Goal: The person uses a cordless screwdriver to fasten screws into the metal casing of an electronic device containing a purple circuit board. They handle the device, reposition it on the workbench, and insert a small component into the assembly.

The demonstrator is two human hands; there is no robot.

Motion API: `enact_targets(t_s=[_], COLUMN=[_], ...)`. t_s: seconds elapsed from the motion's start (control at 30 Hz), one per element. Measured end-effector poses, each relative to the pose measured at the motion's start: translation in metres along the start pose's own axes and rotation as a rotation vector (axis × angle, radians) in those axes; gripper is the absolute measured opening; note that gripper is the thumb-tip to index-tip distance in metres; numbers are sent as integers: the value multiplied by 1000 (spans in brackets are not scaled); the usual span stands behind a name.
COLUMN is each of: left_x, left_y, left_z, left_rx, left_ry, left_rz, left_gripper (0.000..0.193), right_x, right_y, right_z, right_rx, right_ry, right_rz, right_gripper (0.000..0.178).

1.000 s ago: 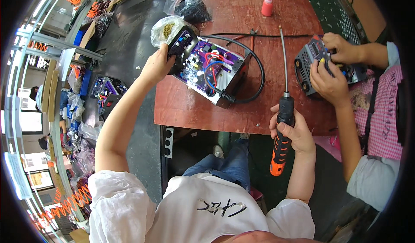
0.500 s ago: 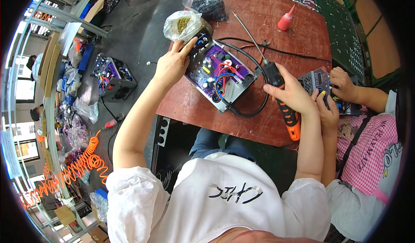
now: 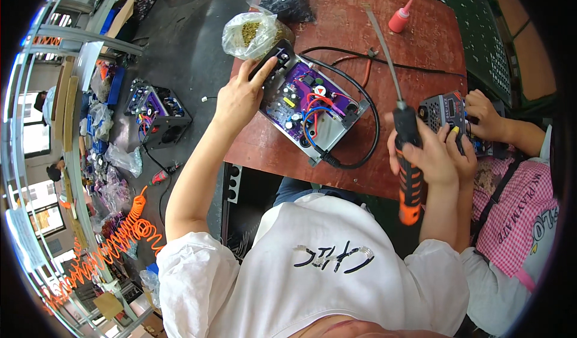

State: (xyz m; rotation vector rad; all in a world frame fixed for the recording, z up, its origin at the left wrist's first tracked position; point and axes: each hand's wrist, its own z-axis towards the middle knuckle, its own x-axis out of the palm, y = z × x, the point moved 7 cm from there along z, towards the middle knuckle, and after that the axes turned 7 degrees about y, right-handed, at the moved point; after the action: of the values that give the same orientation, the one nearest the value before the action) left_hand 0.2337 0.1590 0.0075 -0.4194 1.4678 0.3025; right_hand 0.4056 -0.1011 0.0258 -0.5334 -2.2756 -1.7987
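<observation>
My left hand (image 3: 237, 97) grips the black end panel (image 3: 276, 60) of an open metal case, with its index finger laid over the panel. Inside the case a purple circuit board (image 3: 291, 91) shows, with red and blue wires. A black power cable (image 3: 374, 121) leaves the case's near corner and loops round its right side. To the right of the case, my right hand (image 3: 430, 155) is closed round the black and orange handle of a long-shafted screwdriver (image 3: 410, 182). The screwdriver's shaft points away from me and its tip is blurred, apart from the case.
Behind the panel stands an open plastic bag of small brass-coloured screws (image 3: 251, 34), beside a bag of black parts (image 3: 285, 1). A red dropper bottle (image 3: 398, 21) stands far right. A co-worker's hands (image 3: 484, 118) work on another unit at right. A second open unit (image 3: 159, 115) sits left.
My right hand has moved right and toward me with the screwdriver, whose shaft has swung more upright in the picture, away from the case. My left hand stays on the panel.
</observation>
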Motion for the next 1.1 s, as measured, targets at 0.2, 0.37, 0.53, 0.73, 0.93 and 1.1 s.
enact_targets(t_s=[0.2, 0.37, 0.53, 0.73, 0.93, 1.1], left_x=[1, 5, 4, 3, 5, 3], left_y=[-5, -6, -7, -6, -8, -2], left_z=[5, 2, 1, 3, 3, -5], left_rx=[23, 17, 31, 29, 43, 8], left_ry=[-15, -37, -23, -13, -19, -29], left_rz=[-23, -24, 9, 5, 0, 9], left_gripper=[66, 63, 64, 64, 62, 63], right_x=[-10, -25, -9, 5, 27, 27], right_y=[-66, -96, -123, -154, -152, -150], right_z=[-58, -81, -94, -101, -109, -124], right_rx=[-180, -269, -323, -215, 19, 19], right_ry=[-264, -177, -106, 142, 17, -11], right_rz=[377, 607, 722, 585, 551, 335], right_gripper=[49, 60, 73, 71, 77, 81])
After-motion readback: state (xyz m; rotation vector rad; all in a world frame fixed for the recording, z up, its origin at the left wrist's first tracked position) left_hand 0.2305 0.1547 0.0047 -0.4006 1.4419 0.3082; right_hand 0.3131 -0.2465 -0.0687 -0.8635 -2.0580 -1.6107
